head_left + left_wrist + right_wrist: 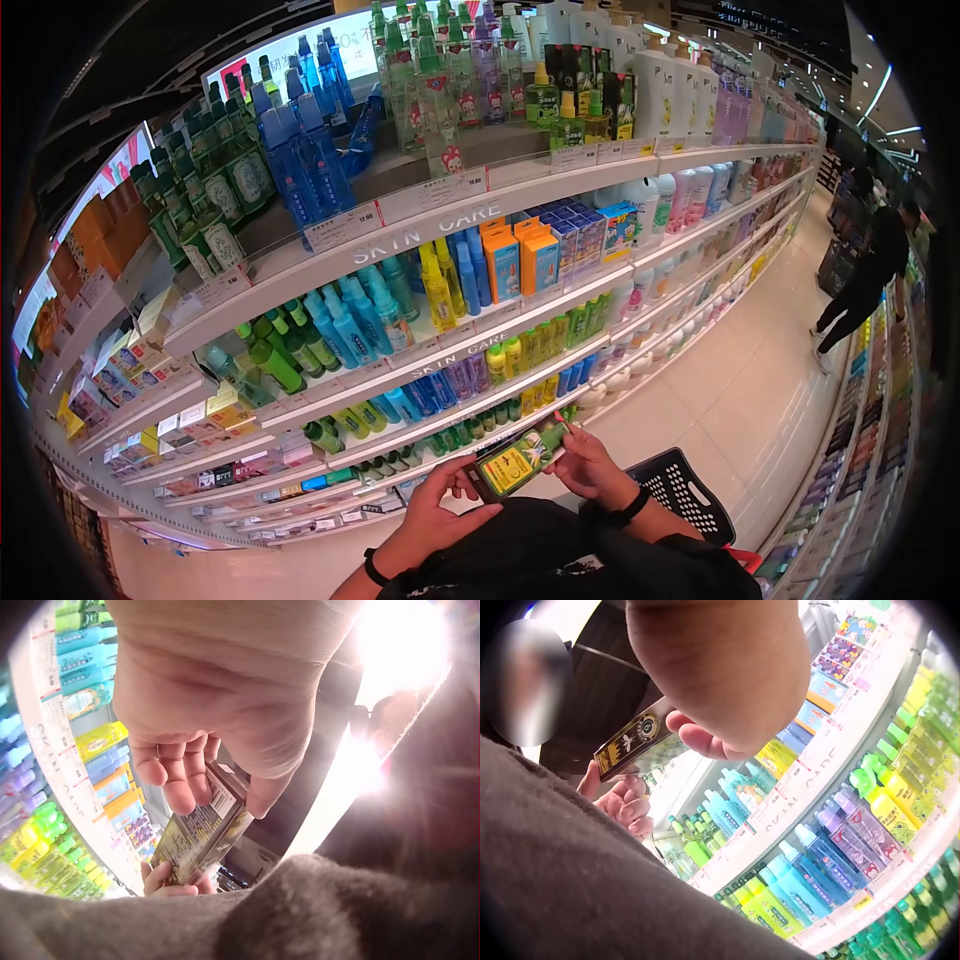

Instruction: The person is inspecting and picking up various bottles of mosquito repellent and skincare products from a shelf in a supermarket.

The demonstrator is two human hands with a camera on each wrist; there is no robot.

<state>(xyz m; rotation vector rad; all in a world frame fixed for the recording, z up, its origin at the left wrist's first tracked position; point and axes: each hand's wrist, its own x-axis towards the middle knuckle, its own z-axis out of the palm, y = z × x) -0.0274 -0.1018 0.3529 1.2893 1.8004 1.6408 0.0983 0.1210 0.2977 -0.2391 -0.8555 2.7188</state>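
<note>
A small product box (514, 463) with a yellow-and-green front and dark sides lies tilted between both hands, low in front of the body. My left hand (442, 503) holds its near left end; in the left wrist view the thumb and fingertips are on opposite edges of the box (201, 829), near a barcode. My right hand (596, 468) grips the far right end, thumb near the front face. A dark side of the box (636, 740) with gold print shows in the right wrist view, where the right palm hides its other end.
A long curved shelf unit (430, 222) with several tiers of bottles and boxes stands ahead. Orange boxes (540, 262) sit mid-shelf. A black shopping basket (682, 495) is right of the right hand. Farther along the aisle, a person (872, 270) in dark clothes stands near another shelf.
</note>
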